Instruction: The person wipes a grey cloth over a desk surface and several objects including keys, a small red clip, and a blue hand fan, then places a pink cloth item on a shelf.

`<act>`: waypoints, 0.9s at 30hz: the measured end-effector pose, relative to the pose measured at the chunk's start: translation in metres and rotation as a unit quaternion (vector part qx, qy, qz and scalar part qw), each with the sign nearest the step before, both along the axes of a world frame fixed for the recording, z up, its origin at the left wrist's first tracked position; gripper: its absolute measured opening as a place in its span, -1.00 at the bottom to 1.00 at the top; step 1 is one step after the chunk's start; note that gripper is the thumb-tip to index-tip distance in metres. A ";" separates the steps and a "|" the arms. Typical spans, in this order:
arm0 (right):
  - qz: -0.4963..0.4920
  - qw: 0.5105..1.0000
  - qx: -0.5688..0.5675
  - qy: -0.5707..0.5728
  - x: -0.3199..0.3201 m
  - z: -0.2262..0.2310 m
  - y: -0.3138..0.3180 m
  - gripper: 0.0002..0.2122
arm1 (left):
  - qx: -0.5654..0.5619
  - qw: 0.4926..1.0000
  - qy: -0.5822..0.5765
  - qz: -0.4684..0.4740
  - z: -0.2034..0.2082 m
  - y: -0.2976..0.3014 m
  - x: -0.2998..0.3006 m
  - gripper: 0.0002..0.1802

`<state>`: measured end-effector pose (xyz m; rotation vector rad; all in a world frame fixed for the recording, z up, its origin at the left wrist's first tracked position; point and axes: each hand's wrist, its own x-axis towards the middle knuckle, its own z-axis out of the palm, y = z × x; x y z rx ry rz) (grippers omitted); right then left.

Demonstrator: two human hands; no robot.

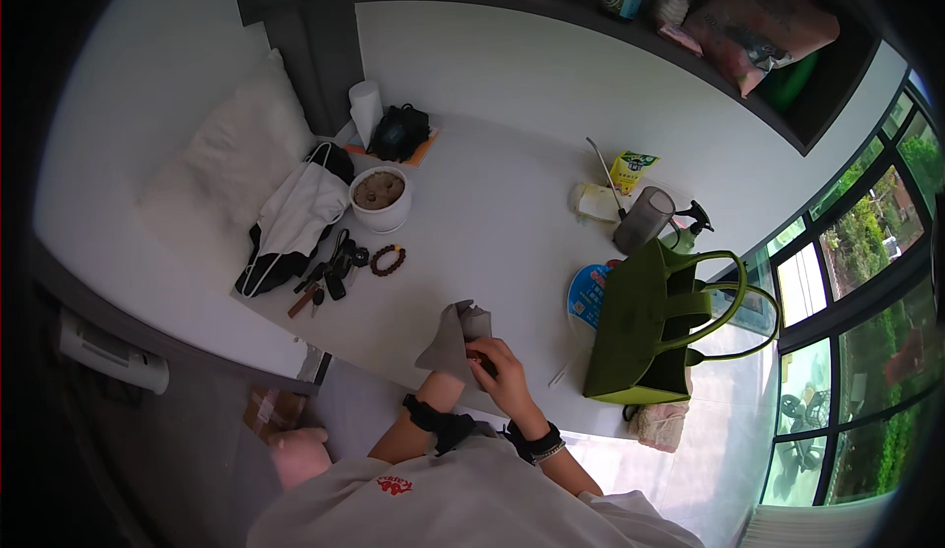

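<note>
A piece of soft grey cloth drapes over my left hand near the table's front edge. It hides the left fingers, so only the wrist and the heel of the hand show. My right hand is closed against the cloth's right side, its fingers bent around a small dark thing with red on it. Most of that thing is covered by the fingers, and its kind cannot be made out. On the table beyond the cloth lies a dark beaded bracelet, next to a bunch of keys.
To the right stands a green felt tote bag beside a blue round fan, a grey jug and a spray bottle. At left are a white pot, a black-and-white bag and a white cushion. A shelf overhangs the back.
</note>
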<state>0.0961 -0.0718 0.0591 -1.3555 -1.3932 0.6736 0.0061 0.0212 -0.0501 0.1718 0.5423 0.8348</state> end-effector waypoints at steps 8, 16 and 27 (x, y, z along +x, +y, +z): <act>0.070 0.997 -0.016 -0.011 -0.015 0.003 0.021 -0.71 | -0.099 0.993 0.027 0.061 0.077 0.011 -0.010 -0.69; 0.016 0.982 -0.026 0.187 -0.041 -0.012 0.052 -0.77 | 0.122 0.991 0.056 -0.017 0.067 0.029 -0.051 -0.83; -0.070 0.985 -0.051 0.149 -0.083 -0.018 0.085 -0.79 | 0.287 0.953 0.100 0.008 0.051 0.047 -0.101 -0.62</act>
